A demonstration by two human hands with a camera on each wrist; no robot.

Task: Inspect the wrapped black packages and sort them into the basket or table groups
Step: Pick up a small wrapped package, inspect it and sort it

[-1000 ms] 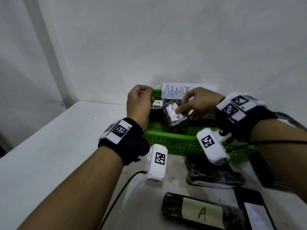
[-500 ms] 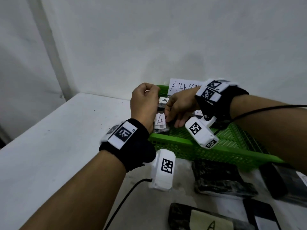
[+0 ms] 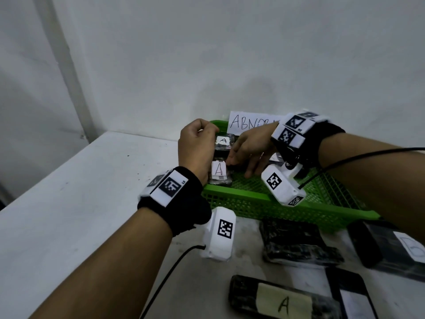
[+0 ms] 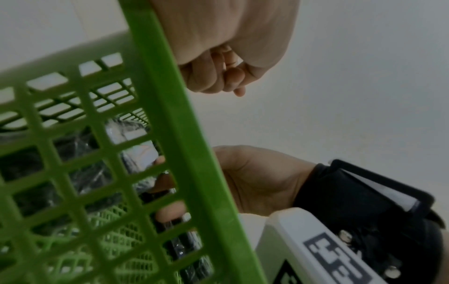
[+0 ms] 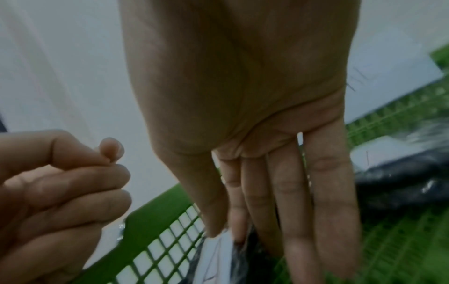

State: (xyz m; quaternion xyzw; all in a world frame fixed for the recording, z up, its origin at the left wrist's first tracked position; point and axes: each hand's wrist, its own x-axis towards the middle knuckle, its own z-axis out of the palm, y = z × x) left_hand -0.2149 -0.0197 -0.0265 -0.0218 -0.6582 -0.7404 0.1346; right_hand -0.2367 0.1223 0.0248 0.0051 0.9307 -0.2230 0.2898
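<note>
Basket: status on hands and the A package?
Left hand fisted over basket corner, holding nothing. Right hand open, fingers extended onto the A package, which lies in the basket. Second A package behind; nothing blocking.

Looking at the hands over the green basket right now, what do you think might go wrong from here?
1. The right hand only touches the A-labelled package with straight fingers; this package sits against the green basket near corner, so it might shift or tip when released.
2. The right wrist camera cable trails over the basket mesh and could snag there.
3. The left hand, curled and apparently holding nothing, hangs over the basket's left edge and may bump it.
</note>
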